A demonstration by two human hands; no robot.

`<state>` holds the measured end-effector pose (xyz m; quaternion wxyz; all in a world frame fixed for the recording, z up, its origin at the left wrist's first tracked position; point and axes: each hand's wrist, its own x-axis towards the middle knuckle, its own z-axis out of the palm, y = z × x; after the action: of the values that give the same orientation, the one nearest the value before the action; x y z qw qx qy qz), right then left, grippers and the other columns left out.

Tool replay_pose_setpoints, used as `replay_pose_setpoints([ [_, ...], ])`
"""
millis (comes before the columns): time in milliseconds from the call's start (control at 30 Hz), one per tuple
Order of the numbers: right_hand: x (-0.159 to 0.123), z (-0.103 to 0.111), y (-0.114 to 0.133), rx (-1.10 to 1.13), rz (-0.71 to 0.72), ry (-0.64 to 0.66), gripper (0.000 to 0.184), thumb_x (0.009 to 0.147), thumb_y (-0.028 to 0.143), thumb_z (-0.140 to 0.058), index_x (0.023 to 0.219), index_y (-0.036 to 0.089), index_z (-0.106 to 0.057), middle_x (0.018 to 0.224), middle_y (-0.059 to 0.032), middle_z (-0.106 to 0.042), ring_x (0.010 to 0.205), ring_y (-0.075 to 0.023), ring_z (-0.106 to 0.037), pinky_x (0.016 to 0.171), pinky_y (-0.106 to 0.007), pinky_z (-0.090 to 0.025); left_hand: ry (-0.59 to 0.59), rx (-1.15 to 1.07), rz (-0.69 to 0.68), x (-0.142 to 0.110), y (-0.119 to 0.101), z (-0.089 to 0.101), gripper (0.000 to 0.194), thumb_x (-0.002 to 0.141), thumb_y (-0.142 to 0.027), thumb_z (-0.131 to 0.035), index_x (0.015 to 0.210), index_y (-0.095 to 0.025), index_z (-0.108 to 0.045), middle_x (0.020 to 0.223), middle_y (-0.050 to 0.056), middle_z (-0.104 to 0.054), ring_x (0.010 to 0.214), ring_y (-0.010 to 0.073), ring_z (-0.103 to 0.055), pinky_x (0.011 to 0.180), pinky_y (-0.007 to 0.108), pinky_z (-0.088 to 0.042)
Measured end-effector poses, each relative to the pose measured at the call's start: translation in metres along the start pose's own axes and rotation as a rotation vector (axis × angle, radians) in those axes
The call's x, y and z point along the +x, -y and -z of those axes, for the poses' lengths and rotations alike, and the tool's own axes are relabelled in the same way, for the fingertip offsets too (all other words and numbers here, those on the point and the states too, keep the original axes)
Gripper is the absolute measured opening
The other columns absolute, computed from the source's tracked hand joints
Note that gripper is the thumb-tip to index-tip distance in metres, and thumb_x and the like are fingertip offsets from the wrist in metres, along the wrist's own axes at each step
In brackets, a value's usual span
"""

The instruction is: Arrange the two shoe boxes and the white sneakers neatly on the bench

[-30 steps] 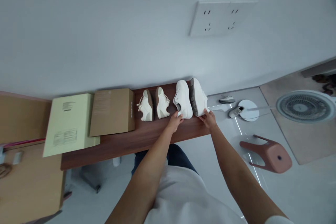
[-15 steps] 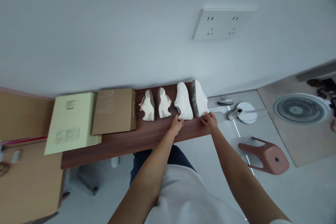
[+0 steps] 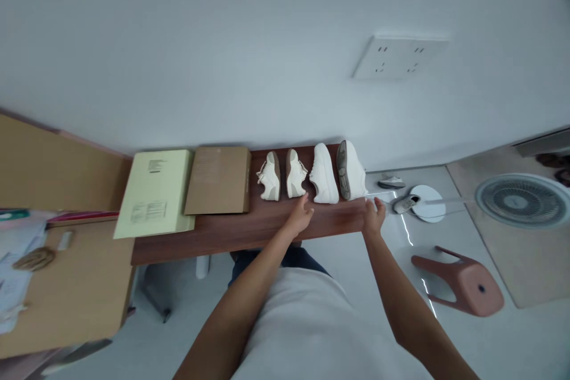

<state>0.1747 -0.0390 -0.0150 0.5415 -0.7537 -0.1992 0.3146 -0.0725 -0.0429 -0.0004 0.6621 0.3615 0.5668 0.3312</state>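
Note:
Two white sneakers lie on their sides at the right end of a dark wooden shelf board (image 3: 249,236). The left white sneaker (image 3: 324,175) has its upper toward me; the right white sneaker (image 3: 354,172) shows its grey sole facing left. Beside them on the left are two smaller cream shoes, a laced cream shoe (image 3: 269,177) and another cream shoe (image 3: 295,175). My left hand (image 3: 300,217) hovers just in front of the cream and white shoes, fingers apart, holding nothing. My right hand (image 3: 374,215) is off the board's right end, near the right sneaker's heel, fingers apart and empty.
A brown cardboard box (image 3: 218,181) and a pale green box (image 3: 154,193) stand on the board's left part. A cardboard-coloured table (image 3: 84,285) is at the left. On the floor at right are a pink stool (image 3: 478,289), a standing fan (image 3: 521,200) and grey shoes (image 3: 405,204).
Both hands have let go of the white sneakers and drawn back from them, the right one outward. The sneakers stay side by side. The view has shifted left.

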Motion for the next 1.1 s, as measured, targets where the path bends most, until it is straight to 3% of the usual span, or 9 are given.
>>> replay_pose_setpoints([
  [100, -0.033, -0.015, 0.011, -0.015, 0.095, 0.005, 0.062, 0.077, 0.057, -0.065, 0.126, 0.021, -0.055, 0.125, -0.0088, -0.058, 0.102, -0.0207, -0.060, 0.079, -0.032, -0.056, 0.036, -0.011, 0.097, -0.039, -0.006, 0.035, 0.063, 0.086, -0.026, -0.066, 0.147, -0.022, -0.050, 0.148, 0.018, -0.054, 0.119, 0.0264, -0.063, 0.103, 0.045, -0.048],
  [200, -0.072, -0.035, 0.019, -0.035, 0.141, 0.142, 0.063, 0.078, 0.059, -0.065, 0.126, 0.021, -0.056, 0.127, -0.0090, -0.058, 0.103, -0.0207, -0.061, 0.084, -0.034, -0.055, 0.006, -0.036, 0.117, -0.089, -0.003, 0.085, 0.052, 0.086, -0.033, -0.068, 0.137, -0.022, -0.060, 0.136, 0.016, -0.064, 0.117, 0.0258, -0.065, 0.102, 0.044, -0.049],
  [400, -0.159, -0.086, 0.029, -0.080, 0.295, 0.408, 0.063, 0.085, 0.057, -0.063, 0.135, 0.022, -0.051, 0.131, -0.0133, -0.057, 0.111, -0.0243, -0.062, 0.091, -0.042, -0.055, -0.379, -0.037, 0.126, -0.177, 0.018, 0.207, 0.053, 0.078, -0.052, -0.073, 0.121, -0.020, -0.068, 0.120, 0.016, -0.073, 0.114, 0.0290, -0.069, 0.098, 0.043, -0.052],
  [500, -0.214, -0.129, 0.031, -0.292, 0.586, 0.614, 0.053, 0.090, 0.049, -0.060, 0.134, 0.022, -0.054, 0.144, -0.0174, -0.050, 0.128, -0.0301, -0.054, 0.098, -0.049, -0.052, -0.517, -0.022, 0.085, -0.198, 0.024, 0.268, 0.055, 0.076, -0.057, -0.073, 0.117, -0.021, -0.069, 0.117, 0.015, -0.074, 0.113, 0.0287, -0.069, 0.098, 0.043, -0.053],
  [567, -0.255, -0.167, 0.028, -0.521, 0.812, 0.801, 0.046, 0.093, 0.040, -0.057, 0.134, 0.021, -0.057, 0.148, -0.0183, -0.048, 0.140, -0.0324, -0.044, 0.110, -0.054, -0.044, -0.601, -0.006, 0.041, -0.201, 0.024, 0.305, 0.054, 0.076, -0.057, -0.072, 0.116, -0.021, -0.069, 0.117, 0.013, -0.075, 0.112, 0.0285, -0.069, 0.099, 0.044, -0.052],
  [700, -0.315, -0.236, 0.012, -0.964, 1.039, 0.977, 0.061, 0.091, 0.026, -0.058, 0.151, 0.022, -0.045, 0.163, -0.0142, -0.035, 0.151, -0.0375, -0.027, 0.119, -0.062, -0.026, -0.678, 0.026, -0.037, -0.197, 0.013, 0.362, 0.051, 0.079, -0.053, -0.070, 0.119, -0.021, -0.068, 0.119, 0.013, -0.074, 0.112, 0.0276, -0.069, 0.101, 0.045, -0.051],
  [767, -0.324, -0.255, 0.002, -1.094, 1.080, 0.970, 0.066, 0.093, 0.025, -0.055, 0.156, 0.024, -0.037, 0.165, -0.0116, -0.031, 0.153, -0.0380, -0.024, 0.119, -0.064, -0.022, -0.672, 0.040, -0.078, -0.198, 0.006, 0.383, 0.051, 0.080, -0.053, -0.069, 0.121, -0.022, -0.067, 0.120, 0.013, -0.073, 0.111, 0.0267, -0.069, 0.100, 0.044, -0.051],
  [833, -0.320, -0.259, -0.005, -1.161, 1.120, 0.943, 0.067, 0.095, 0.024, -0.050, 0.159, 0.026, -0.032, 0.166, -0.0093, -0.030, 0.153, -0.0362, -0.024, 0.120, -0.063, -0.021, -0.652, 0.033, -0.109, -0.201, 0.000, 0.400, 0.053, 0.081, -0.052, -0.068, 0.124, -0.021, -0.065, 0.121, 0.013, -0.073, 0.110, 0.0257, -0.069, 0.098, 0.042, -0.052],
  [1100, -0.289, -0.232, -0.009, -1.329, 1.216, 0.873, 0.061, 0.098, 0.023, -0.041, 0.158, 0.029, -0.034, 0.167, -0.0040, -0.029, 0.153, -0.0305, -0.025, 0.121, -0.056, -0.024, -0.564, -0.001, -0.014, -0.217, 0.010, 0.460, 0.058, 0.077, -0.051, -0.072, 0.126, -0.021, -0.062, 0.121, 0.015, -0.072, 0.104, 0.0252, -0.071, 0.089, 0.039, -0.054],
])
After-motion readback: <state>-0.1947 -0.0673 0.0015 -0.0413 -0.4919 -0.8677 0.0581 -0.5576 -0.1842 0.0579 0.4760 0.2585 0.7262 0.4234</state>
